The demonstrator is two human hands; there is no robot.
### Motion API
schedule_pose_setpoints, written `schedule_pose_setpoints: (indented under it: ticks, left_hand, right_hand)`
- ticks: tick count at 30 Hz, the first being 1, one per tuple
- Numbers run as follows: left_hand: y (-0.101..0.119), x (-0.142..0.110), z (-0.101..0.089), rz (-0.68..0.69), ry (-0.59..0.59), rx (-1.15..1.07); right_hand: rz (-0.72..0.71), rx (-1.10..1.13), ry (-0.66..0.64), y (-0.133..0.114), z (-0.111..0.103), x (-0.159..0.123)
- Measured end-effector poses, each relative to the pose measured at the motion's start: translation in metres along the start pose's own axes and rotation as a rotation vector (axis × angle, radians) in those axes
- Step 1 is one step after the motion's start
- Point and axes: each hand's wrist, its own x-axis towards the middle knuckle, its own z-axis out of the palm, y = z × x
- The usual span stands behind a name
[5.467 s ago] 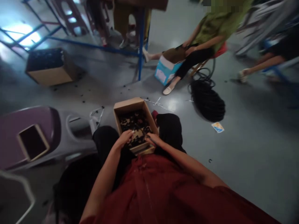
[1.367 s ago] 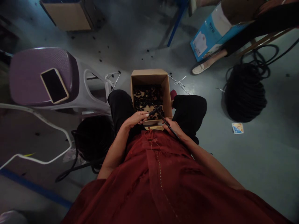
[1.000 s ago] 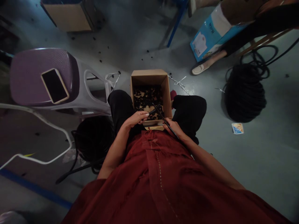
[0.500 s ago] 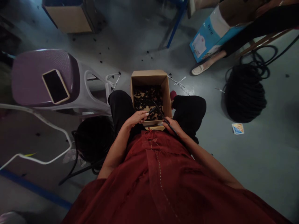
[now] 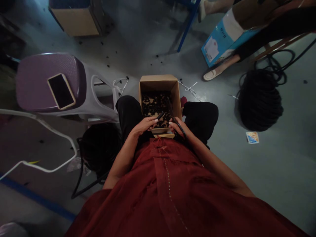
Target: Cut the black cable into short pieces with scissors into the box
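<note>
An open cardboard box [image 5: 159,82] stands on the floor between my knees, holding several small black parts [image 5: 154,102]. My left hand [image 5: 144,124] hovers over the box's near edge, fingers pinched on the end of a thin black cable [image 5: 160,115]. My right hand [image 5: 178,127] is closed round another stretch of black cable [image 5: 171,110], which rises over the box and runs back along my forearm. The two hands are close together, almost touching.
A purple plastic stool [image 5: 46,82] with a phone [image 5: 61,91] on it stands to my left. A black cable coil [image 5: 259,102] lies at right. A blue box [image 5: 218,39] and another person's foot [image 5: 212,74] are at the back right; a cardboard box [image 5: 76,18] is behind.
My right hand has drawn in toward my left, and the cable it holds has swung up to point more steeply over the box. The view has shifted slightly down.
</note>
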Motion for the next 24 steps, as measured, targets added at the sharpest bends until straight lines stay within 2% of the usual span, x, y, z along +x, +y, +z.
schedule_pose_setpoints:
  ticks: [6, 10, 14, 19, 24]
  left_hand:
    - [-0.002, 0.001, -0.002, 0.069, 0.048, -0.116]
    - [0.001, 0.000, -0.002, 0.041, 0.047, -0.184]
    - [0.000, 0.000, -0.002, 0.043, 0.051, -0.228]
    - [-0.004, 0.001, -0.003, 0.087, 0.046, -0.138]
    - [-0.006, 0.003, -0.004, 0.045, 0.065, 0.024]
  right_hand:
    - [0.047, -0.070, -0.041, 0.006, -0.007, -0.020]
    - [0.017, -0.245, -0.090, 0.010, -0.013, -0.031]
    - [-0.032, -0.423, -0.110, 0.014, -0.015, -0.032]
    - [-0.070, -0.566, -0.130, 0.012, -0.015, -0.029]
    - [-0.075, -0.605, -0.160, 0.011, -0.017, -0.031]
